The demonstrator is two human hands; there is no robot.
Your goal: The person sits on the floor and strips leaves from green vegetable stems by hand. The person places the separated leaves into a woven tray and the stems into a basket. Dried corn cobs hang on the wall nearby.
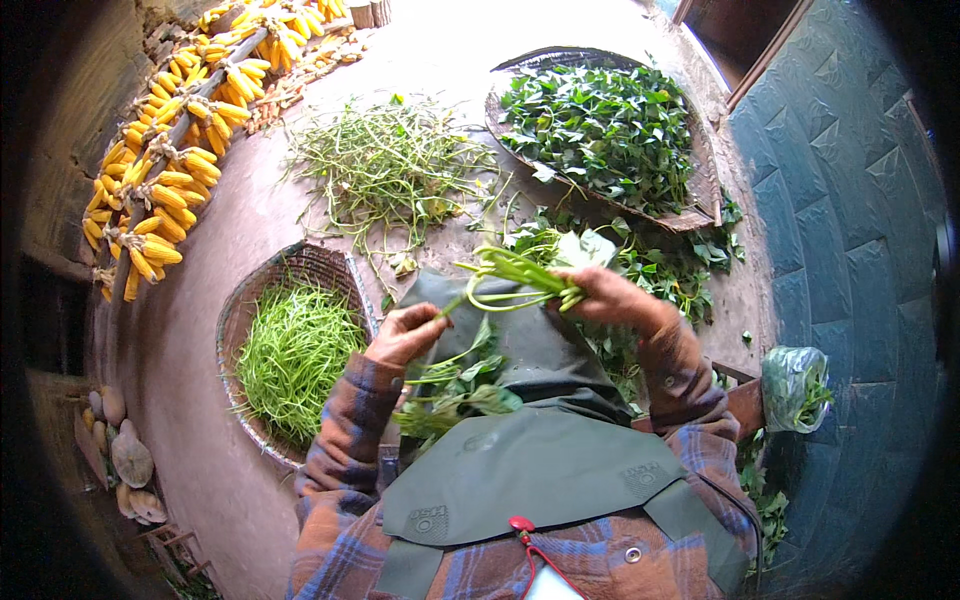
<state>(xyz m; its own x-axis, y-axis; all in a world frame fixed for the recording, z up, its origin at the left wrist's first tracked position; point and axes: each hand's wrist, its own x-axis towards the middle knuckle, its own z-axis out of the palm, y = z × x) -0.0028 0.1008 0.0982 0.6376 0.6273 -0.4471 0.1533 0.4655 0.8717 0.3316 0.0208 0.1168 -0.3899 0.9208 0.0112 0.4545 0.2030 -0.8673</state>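
Note:
My right hand (611, 296) grips a bundle of green leaf stalks (517, 281), their cut ends pointing left, with a pale leaf (585, 249) beyond the fingers. My left hand (409, 332) pinches a thin green stalk (454, 306) between thumb and fingers, just left of that bundle. Leafy stems (461, 386) rest across my lap on the dark green waterproof apron (525, 465). Left of my left arm stands a woven basket (231, 375) holding a heap of thin green stalks (300, 360).
Ahead lies a tangle of bare vines (397, 165) on the floor. A wide woven tray (701, 206) piled with green leaves (600, 127) sits ahead right, loose leafy vines (660, 270) below it. Yellow corn cobs (169, 199) hang at left, squashes (131, 457) beneath. At right stands a clear plastic bag (795, 386).

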